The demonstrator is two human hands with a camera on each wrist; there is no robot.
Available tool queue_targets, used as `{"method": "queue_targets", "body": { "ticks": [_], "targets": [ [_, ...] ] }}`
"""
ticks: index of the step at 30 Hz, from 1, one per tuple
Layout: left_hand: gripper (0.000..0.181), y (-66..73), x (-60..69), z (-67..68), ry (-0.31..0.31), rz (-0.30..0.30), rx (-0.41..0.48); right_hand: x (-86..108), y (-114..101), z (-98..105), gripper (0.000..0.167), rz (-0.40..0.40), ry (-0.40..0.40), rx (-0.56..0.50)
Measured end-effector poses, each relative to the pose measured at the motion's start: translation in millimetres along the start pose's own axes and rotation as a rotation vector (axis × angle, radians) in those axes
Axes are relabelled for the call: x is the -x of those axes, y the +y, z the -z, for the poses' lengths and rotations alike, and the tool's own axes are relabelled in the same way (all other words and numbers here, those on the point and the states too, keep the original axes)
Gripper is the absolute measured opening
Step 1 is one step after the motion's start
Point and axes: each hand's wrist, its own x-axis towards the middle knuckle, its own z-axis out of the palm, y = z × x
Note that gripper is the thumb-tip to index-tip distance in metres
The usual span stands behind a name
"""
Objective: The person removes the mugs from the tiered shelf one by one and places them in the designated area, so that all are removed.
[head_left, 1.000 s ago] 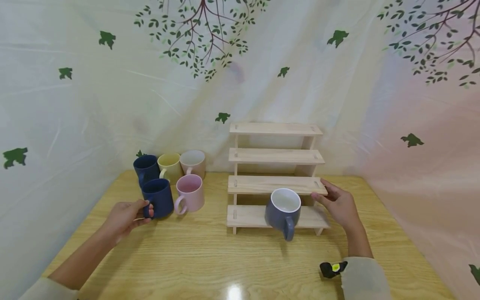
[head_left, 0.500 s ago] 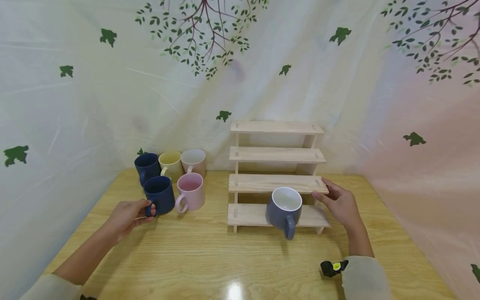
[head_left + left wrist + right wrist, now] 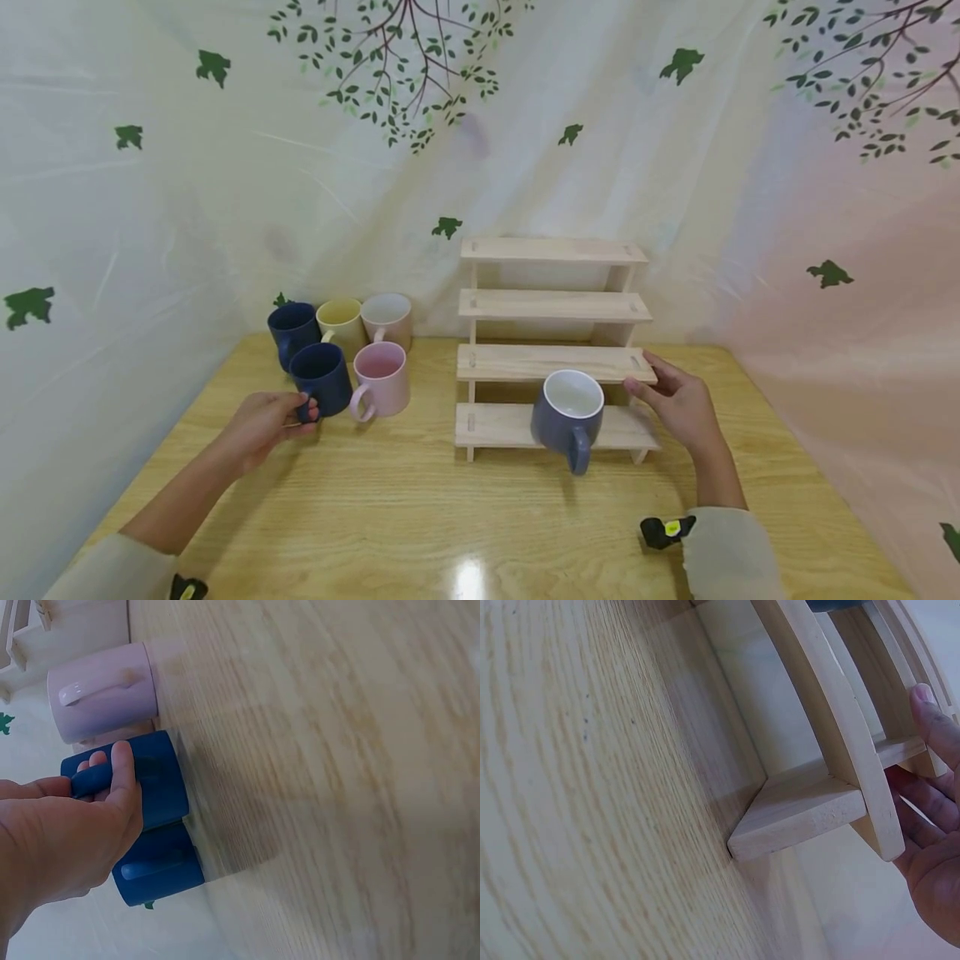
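My left hand [image 3: 262, 429] grips the handle of a dark blue mug [image 3: 322, 379], its fingers curled round it in the left wrist view. This mug is upright, left of a pink mug [image 3: 384, 382] and in front of a second dark blue mug [image 3: 292, 327]. Whether its base touches the table I cannot tell. My right hand [image 3: 682, 404] pinches the right end of a wooden step shelf [image 3: 555, 362] at its second tier from the bottom, thumb in front. On the lowest tier stands a grey-blue mug [image 3: 566, 425] with a white inside, handle toward me.
Behind the pink mug stand a yellow mug [image 3: 341, 325] and a pale pink mug with a white inside [image 3: 390, 321]. A wood-grain table [image 3: 375, 517] carries everything. Printed cloth [image 3: 337, 200] hangs at the back and both sides.
My left hand has moved the dark blue mug slightly back and to the right, closer to the other mugs. My right hand keeps its hold on the shelf. The head view has shifted slightly.
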Motion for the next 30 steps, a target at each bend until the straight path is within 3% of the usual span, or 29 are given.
{"method": "queue_targets", "body": {
  "ticks": [17, 22, 25, 30],
  "targets": [
    [0.037, 4.0, -7.3, 4.2, -0.029, 0.021, 0.018, -0.1, 0.7, -0.3, 0.073, 0.004, 0.008, -0.007],
    [0.040, 4.8, -6.8, 5.3, -0.030, 0.026, -0.026, -0.2, 2.3, -1.1, 0.073, 0.001, 0.006, 0.004],
    [0.043, 9.0, -2.0, 7.3, 0.012, -0.006, -0.214, 0.3, 1.3, -1.0, 0.074, -0.005, 0.002, 0.018],
    [0.041, 31.4, 10.4, -0.5, 0.206, -0.174, -0.731, 1.3, -3.6, 1.8, 0.075, -0.010, -0.007, 0.037]
  ]
}}
